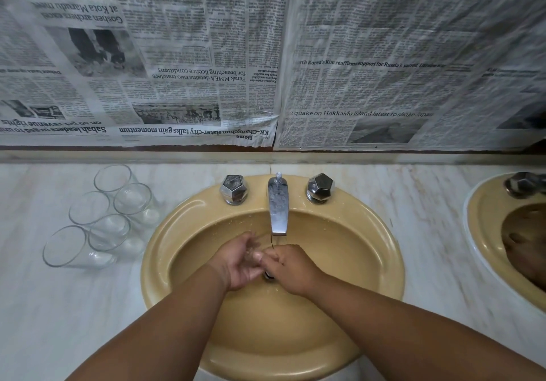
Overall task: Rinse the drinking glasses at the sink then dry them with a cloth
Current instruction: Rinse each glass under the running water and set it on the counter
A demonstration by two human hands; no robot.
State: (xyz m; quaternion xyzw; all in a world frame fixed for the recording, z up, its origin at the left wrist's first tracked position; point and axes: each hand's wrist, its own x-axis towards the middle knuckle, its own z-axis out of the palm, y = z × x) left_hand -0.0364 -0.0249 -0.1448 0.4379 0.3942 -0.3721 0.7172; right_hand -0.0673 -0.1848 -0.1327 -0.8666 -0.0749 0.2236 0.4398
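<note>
Five smooth, clear drinking glasses [109, 231] stand clustered on the veined marble counter [59, 306], just left of the glossy oval mustard sink [153, 262]. In the sink's bowl the cupped left hand [239, 262] meets the right hand [291, 270] under the flat chrome spout [278, 206], with fingers loosely bent and holding no glass.

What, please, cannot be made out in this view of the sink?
- Head view: whether left grip and right grip hold anything; motion blur and water.
- Drain: mostly under the right grip.
- Second sink: cut by the right edge.
- Cloth: not in view.
</note>
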